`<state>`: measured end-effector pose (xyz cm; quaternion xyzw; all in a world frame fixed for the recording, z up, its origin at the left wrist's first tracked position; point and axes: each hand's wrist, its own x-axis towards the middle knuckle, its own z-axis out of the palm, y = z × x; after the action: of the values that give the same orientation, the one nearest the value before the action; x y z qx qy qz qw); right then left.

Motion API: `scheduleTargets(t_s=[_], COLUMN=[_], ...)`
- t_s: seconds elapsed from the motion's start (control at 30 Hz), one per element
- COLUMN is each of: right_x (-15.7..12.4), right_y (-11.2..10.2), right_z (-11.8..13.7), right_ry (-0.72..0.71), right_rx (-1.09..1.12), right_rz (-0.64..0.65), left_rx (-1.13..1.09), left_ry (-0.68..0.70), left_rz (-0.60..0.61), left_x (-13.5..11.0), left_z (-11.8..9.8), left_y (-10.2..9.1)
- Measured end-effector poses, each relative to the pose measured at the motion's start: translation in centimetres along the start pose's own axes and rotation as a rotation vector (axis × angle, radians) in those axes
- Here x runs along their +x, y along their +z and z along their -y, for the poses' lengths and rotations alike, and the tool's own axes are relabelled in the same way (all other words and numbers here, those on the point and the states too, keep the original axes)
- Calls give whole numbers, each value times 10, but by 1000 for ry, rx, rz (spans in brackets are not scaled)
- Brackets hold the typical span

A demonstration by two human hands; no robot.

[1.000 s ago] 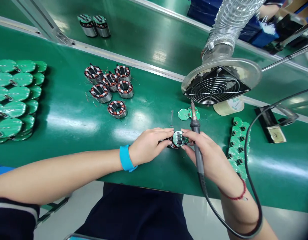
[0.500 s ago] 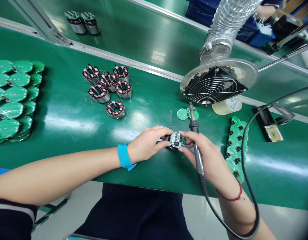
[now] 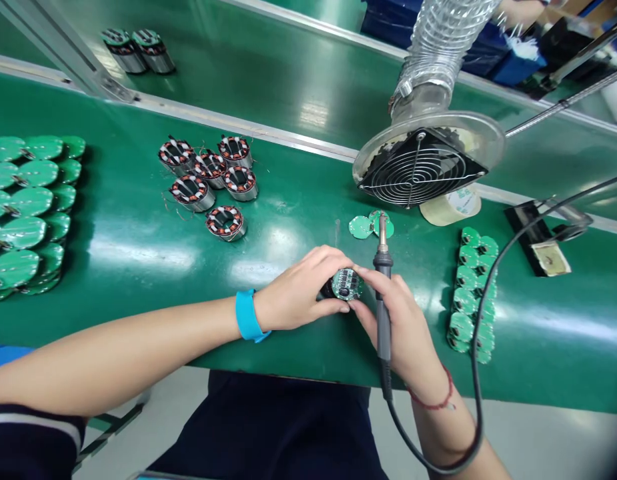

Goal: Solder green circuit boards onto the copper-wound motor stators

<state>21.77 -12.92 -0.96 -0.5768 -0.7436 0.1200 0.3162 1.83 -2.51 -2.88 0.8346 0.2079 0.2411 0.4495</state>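
Observation:
My left hand (image 3: 301, 288) is curled around a small motor stator capped with a round green circuit board (image 3: 346, 283), holding it on the green bench. My right hand (image 3: 403, 327) pinches the same part with its fingertips while a soldering iron (image 3: 383, 293) lies across the palm, its tip pointing away from me. The iron's black cord (image 3: 475, 373) loops off to the right. A blue band sits on my left wrist, a red string on my right.
Several wound stators (image 3: 208, 179) stand at the centre left. Stacks of round green boards (image 3: 23, 207) lie far left, and another row (image 3: 471, 293) lies to the right. A fume extractor fan (image 3: 423, 163) hangs above two loose boards (image 3: 368, 225). A tape roll (image 3: 451, 203) and iron stand (image 3: 543, 243) sit right.
Both hands have drawn the stator slightly left and closer together. The soldering iron has swung more upright in my right hand. The view has shifted a little.

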Motion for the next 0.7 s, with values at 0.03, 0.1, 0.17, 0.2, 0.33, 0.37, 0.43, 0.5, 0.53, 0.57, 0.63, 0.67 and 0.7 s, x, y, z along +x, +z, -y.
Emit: scheduleTargets(t_s=[0.03, 0.1, 0.17, 0.2, 0.33, 0.37, 0.43, 0.5, 0.53, 0.57, 0.63, 0.67, 0.7], right_x=[0, -1, -4, -6, -11, -12, -11, -10, -10, -11, -13, -15, -16], right_y=[-1, -1, -1, 0, 10, 13, 19, 22, 22, 22, 21, 21, 20], right_z=[0, -1, -1, 0, 0, -1, -3, -5, -7, -8, -10, -11, -12], right_ry=[-9, -13, 1, 13, 149, 187, 228, 223, 221, 223, 244, 255, 262], right_rx=[-3, -18, -31, -22, 138, 183, 251, 309, 339, 368, 420, 439, 453], right_rz=[5, 15, 31, 36, -37, -88, -172, -184, -167, -148, -133, -133, -134], left_rx=[24, 79, 140, 168, 246, 253, 251, 236, 227, 219, 207, 202, 200], left_ry=[9, 18, 25, 25, 0, -3, -1, 8, 10, 7, -6, -14, -22], left_rz=[-5, -15, -1, 11, 43, 47, 59, 66, 67, 66, 69, 75, 81], left_x=[0, 0, -1, -1, -3, -3, -4, -4, -4, -4, -4, -4, -4], left_z=[-1, -3, -5, -6, -10, -10, -11, -11, -12, -12, -12, -12, -13], left_y=[1, 3, 4, 3, 1, 0, -1, -2, -2, -3, -3, -4, -4])
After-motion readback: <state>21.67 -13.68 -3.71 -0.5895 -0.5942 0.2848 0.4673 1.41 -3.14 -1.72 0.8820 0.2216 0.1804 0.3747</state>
